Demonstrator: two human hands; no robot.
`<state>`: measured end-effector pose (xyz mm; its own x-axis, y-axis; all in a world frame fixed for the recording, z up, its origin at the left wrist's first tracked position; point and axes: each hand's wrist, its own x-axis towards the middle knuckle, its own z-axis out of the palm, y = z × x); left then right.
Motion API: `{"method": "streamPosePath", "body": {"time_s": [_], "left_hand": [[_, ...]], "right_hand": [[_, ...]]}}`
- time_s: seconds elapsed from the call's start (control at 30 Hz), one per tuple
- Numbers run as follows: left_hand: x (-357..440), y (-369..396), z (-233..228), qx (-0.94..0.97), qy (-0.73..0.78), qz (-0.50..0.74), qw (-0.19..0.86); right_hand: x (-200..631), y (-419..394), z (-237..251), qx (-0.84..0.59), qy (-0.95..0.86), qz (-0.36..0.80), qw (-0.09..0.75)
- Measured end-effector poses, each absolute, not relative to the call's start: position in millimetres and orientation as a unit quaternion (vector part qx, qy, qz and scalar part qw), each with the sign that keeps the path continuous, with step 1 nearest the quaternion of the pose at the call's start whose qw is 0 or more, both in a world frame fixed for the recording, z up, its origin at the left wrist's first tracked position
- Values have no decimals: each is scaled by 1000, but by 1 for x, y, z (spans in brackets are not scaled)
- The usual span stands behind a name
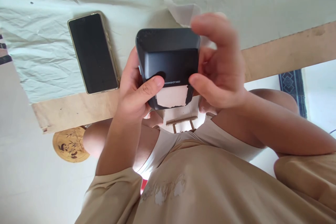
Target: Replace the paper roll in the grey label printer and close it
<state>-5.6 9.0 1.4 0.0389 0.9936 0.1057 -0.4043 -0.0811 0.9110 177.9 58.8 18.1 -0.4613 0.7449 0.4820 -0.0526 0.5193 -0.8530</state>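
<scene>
A small black label printer (168,54) is held up in front of my chest, with a short torn label (172,96) sticking out of its slot. My left hand (133,92) grips its left side, thumb pressed on the front next to the brand name. My right hand (219,64) clasps the right side, with the thumb at the label's torn edge and blurred fingers curled over the top corner. A white paper strip (181,10) shows behind the printer by those fingers; I cannot tell whether it is held.
A black phone (93,52) lies screen up on the wrinkled white cloth (39,49) covering a wooden board (76,110). A round painted disc (69,144) lies on the floor at lower left. A patterned rug (292,89) is at the right.
</scene>
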Motion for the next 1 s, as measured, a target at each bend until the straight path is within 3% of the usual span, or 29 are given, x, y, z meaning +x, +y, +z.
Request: {"method": "streamPosePath", "body": {"time_s": [0.1,0.4,1.0], "left_hand": [[-6,9,2,420,342,603,585],[-5,9,3,402,356,612,581],[-3,8,4,383,349,611,598]], "right_hand": [[177,56,20,-175,-714,387,556],[179,60,22,-159,-677,513,504],[179,58,21,-179,-673,517,498]]}}
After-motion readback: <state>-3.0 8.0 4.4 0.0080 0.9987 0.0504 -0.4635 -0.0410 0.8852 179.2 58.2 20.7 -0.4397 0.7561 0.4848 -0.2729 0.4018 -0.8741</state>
